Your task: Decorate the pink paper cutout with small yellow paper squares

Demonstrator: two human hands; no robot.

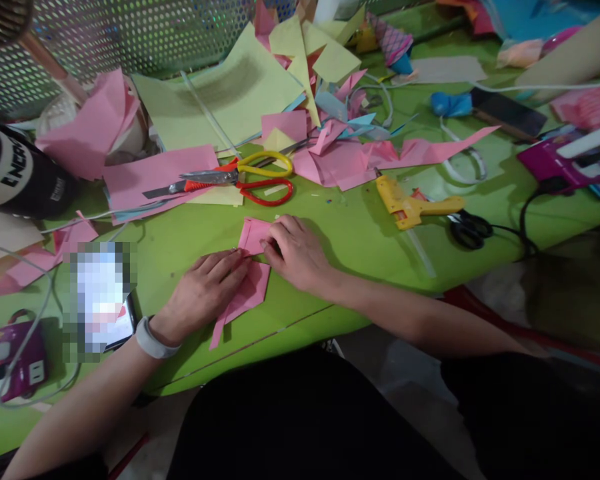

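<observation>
A folded piece of pink paper [253, 235] lies on the green table in front of me. A second pink piece with a narrow strip [250, 293] is just nearer to me; whether the two are joined I cannot tell. My left hand [205, 283] rests flat with fingers stretched out, its fingertips pressing where the pink pieces meet. At the right edge of the folded paper, my right hand [297, 253] has thumb and fingers pinched together on it. My fingers cover part of the paper.
Scissors with red and yellow handles [265, 177] lie beyond my hands among paper scraps. A yellow glue gun [405, 203] and black-handled scissors [470, 230] are at the right. On the left are a lit phone [105, 297], a purple power strip [15, 360] and a black tumbler [20, 170].
</observation>
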